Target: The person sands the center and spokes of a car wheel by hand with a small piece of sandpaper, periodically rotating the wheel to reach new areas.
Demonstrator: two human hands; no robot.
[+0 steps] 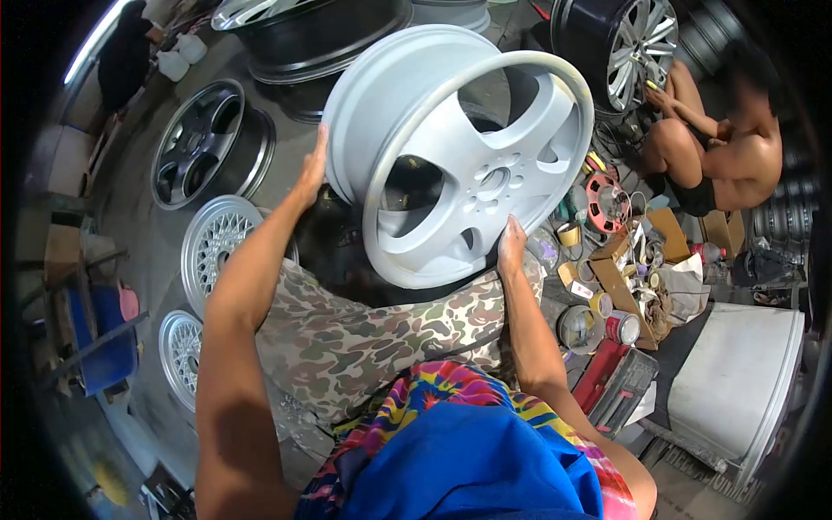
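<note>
A large pale grey wheel rim is tilted in front of me, its five-spoke face turned toward me and to the right. My left hand presses against the outer barrel on its left side, fingers partly hidden behind it. At the lower right edge, my right hand grips the lip with the thumb on the face; its other fingers are out of sight underneath. Below the rim, a camouflage cloth covers my lap, and something dark shows between the two.
Mesh-faced rims and a dark spoked rim stand at the left. At the right, another person crouches by a silver-spoked wheel. Nearer are a cardboard box of supplies, a toolbox and a white container.
</note>
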